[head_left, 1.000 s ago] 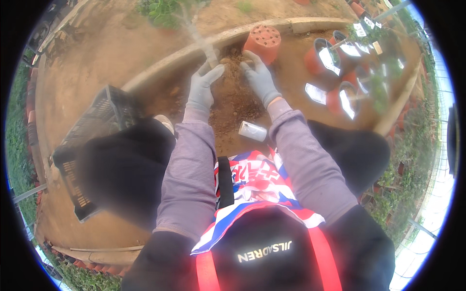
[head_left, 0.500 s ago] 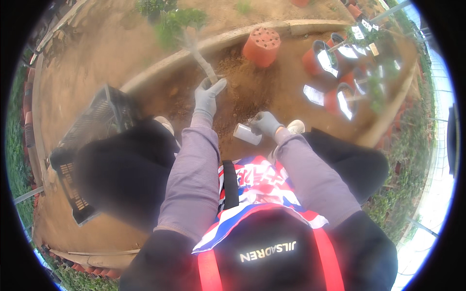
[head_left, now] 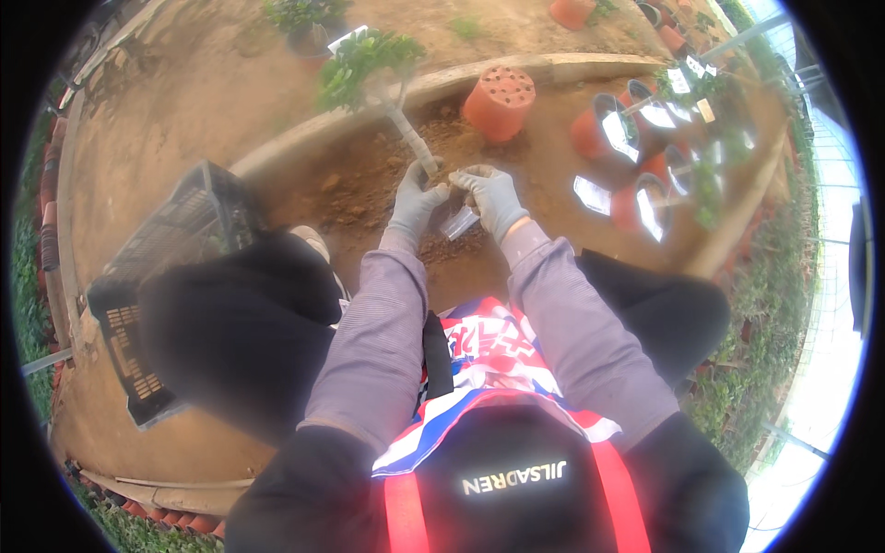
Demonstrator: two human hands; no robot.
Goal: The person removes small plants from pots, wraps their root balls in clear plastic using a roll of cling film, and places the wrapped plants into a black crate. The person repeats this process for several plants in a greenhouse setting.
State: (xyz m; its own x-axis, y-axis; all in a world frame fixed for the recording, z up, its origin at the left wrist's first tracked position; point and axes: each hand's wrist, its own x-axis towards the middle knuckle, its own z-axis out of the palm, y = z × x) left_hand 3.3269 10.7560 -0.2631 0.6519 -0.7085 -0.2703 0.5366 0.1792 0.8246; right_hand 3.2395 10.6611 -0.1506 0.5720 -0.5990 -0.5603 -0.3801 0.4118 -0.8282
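My left hand (head_left: 417, 205), in a grey glove, is closed round the lower end of a small grafted sapling (head_left: 411, 138). Its stem is wrapped in pale tape and slants up and left to a leafy green top (head_left: 364, 69). My right hand (head_left: 493, 195), gloved too, has come close to the left, fingertips pinched beside the stem's bottom end. A roll of clear film (head_left: 459, 223) sits just under the right fingers, between both hands. What exactly the right fingertips pinch is too small to make out.
An orange pot (head_left: 499, 106) stands upside down ahead, near a curved edging. Several orange pots with white labels (head_left: 619, 134) are at the right, beside a white card (head_left: 592, 194). A black plastic crate (head_left: 175, 240) lies by my left leg. Brown loose soil (head_left: 359, 194) covers the ground.
My right hand has moved up and left to meet the left hand, bringing the film roll along. The left hand and sapling have shifted slightly right and down.
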